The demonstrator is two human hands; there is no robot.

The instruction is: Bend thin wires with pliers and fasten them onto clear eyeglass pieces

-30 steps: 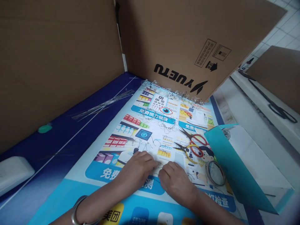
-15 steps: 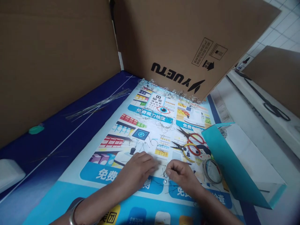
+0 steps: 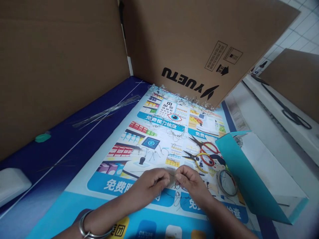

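My left hand (image 3: 156, 182) and my right hand (image 3: 189, 181) face each other just above the printed sheet, fingertips a small gap apart. Both are closed in a pinch. A thin wire (image 3: 172, 174) runs between the fingertips, hard to make out. Below my right fingers, a small clear bead (image 3: 177, 195) shows among fine dark wires on the sheet. Beyond my right hand lie scissors with red handles (image 3: 210, 148) and a second pair with yellow and red handles (image 3: 201, 162). To its right rests a round coil (image 3: 227, 183).
Several twisted wire pieces with beads (image 3: 184, 99) line the foot of the cardboard wall (image 3: 174, 39). Straight wires (image 3: 107, 111) lie on the blue surface at left. A teal open box (image 3: 243, 172) stands at right, dark-handled scissors (image 3: 296, 119) beyond it.
My left hand has turned, its thumb and fingers now closed in a pinch near my right hand. The right hand stays almost in place, and the view has shifted slightly.
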